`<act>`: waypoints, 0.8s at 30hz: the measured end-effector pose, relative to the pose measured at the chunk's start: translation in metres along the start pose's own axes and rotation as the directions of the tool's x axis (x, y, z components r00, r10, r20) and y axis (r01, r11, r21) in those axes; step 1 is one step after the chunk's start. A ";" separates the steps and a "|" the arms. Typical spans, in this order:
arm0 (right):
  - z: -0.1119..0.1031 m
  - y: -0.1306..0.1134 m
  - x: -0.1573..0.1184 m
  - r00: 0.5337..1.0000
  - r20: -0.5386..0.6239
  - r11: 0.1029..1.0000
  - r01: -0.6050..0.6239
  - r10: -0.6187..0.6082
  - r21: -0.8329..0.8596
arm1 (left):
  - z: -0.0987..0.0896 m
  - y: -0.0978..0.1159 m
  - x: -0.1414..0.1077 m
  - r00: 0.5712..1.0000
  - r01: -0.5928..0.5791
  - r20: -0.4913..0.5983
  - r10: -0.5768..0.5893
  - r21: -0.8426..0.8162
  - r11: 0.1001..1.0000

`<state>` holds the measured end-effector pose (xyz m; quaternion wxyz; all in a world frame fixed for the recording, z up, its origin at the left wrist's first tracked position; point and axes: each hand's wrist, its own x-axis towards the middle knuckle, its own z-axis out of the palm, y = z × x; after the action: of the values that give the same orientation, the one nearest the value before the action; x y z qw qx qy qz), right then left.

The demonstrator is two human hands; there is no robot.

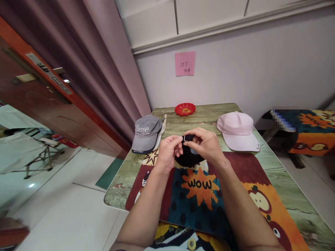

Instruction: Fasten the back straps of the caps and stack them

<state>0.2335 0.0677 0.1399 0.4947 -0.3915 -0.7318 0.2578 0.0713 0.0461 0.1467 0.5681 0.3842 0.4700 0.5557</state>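
Note:
A black cap [188,159] is between my hands, above the patterned mat, partly hidden behind my fingers. My left hand [169,150] pinches the end of its strap between thumb and forefinger. The fingers of my right hand [205,143] are closed on the same strap from the other side, by a small pale buckle [184,138]. To the left lies a grey cap [146,130] with white lettering, partly over a lighter cap. A pale pink cap [237,129] sits on the right, with small rings at its brim's edge.
A red scalloped dish [185,109] stands at the back of the wood-patterned table [119,191]. The colourful mat [199,212] lies under my forearms. A pink note [184,63] is on the wall. At left are a wooden door [86,115] and a curtain [112,66].

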 end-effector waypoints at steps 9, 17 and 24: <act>0.000 0.003 0.000 0.999 -0.034 0.998 -0.035 0.034 -0.051 | -0.006 0.001 0.002 0.979 -0.139 -0.129 0.158 0.142 0.980; -0.004 0.003 -0.001 0.999 -0.005 0.998 -0.044 0.044 -0.037 | -0.010 0.005 0.001 0.953 -0.247 -0.096 0.289 0.311 0.918; -0.005 0.000 -0.001 0.997 0.077 0.994 -0.014 0.023 -0.110 | -0.010 0.000 0.002 0.987 -0.122 0.143 0.073 0.375 0.919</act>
<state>0.2386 0.0668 0.1415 0.4412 -0.4145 -0.7599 0.2369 0.0621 0.0473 0.1437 0.4825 0.5449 0.5126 0.4555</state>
